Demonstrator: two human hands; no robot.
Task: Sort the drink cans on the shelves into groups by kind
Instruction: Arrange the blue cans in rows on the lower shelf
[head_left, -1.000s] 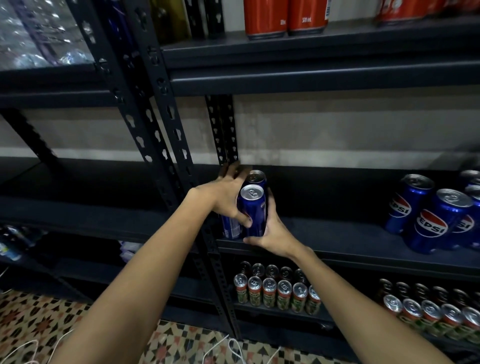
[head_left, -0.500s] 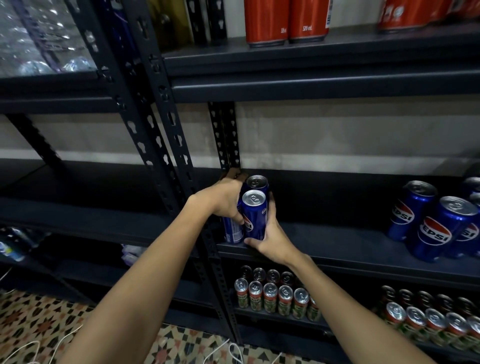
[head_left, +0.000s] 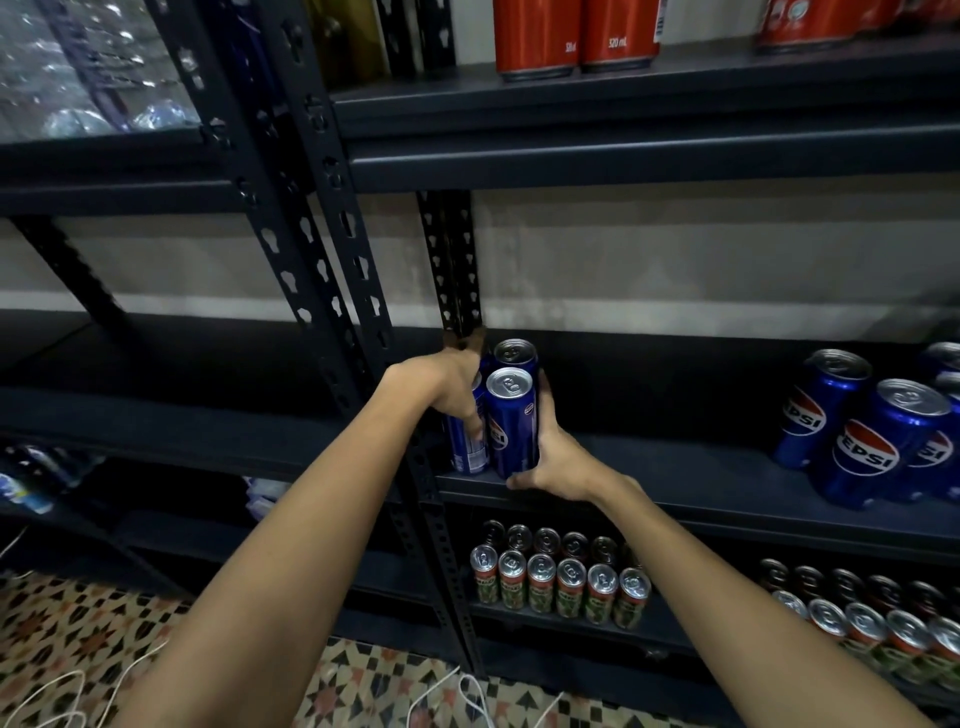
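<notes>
A cluster of blue Pepsi cans stands at the left end of the middle shelf (head_left: 675, 483), against the upright post. My left hand (head_left: 457, 387) curls over the left can (head_left: 464, 447) from above. My right hand (head_left: 550, 457) wraps the front can (head_left: 511, 421) from the right and below. A third can (head_left: 515, 353) stands just behind them. More Pepsi cans (head_left: 872, 436) stand at the right end of the same shelf, some leaning.
Red cans (head_left: 571, 36) line the top shelf. Rows of green-and-red cans (head_left: 558, 584) fill the lower shelf, with more (head_left: 878, 623) to the right. Black slotted posts (head_left: 322, 249) rise left of my hands. White cables lie on the patterned floor tiles (head_left: 78, 639).
Both hands have pressed the blue cans a little closer together at the shelf's left end; my left hand's fingers have curled down over the left can. The view shifted slightly.
</notes>
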